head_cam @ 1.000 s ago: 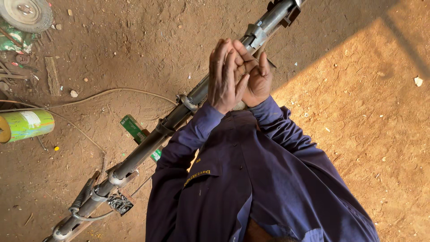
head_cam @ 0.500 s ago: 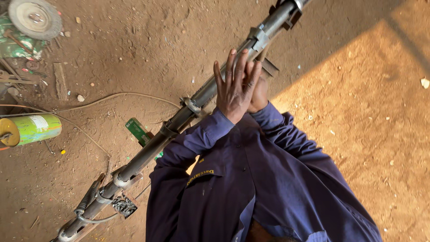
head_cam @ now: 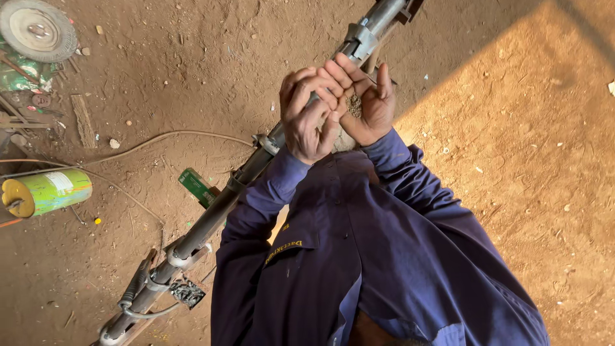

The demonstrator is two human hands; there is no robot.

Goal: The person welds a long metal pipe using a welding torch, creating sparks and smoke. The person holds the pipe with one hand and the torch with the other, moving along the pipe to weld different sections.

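Fingers of the left hand (head_cam: 307,115), spread flat half a second ago, now curl shut against the cupped right hand (head_cam: 371,106), gritty bits between, above the bar (head_cam: 218,211).

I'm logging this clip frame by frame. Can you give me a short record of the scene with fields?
setting: bare dirt ground, part sunlit
left hand: curled over the long metal tube
right hand: cupped, holding gritty, sand-like material, fingers meeting the left hand
clothing: dark blue work jacket
nearby: green can lying on its side, small wheel, cable, green box
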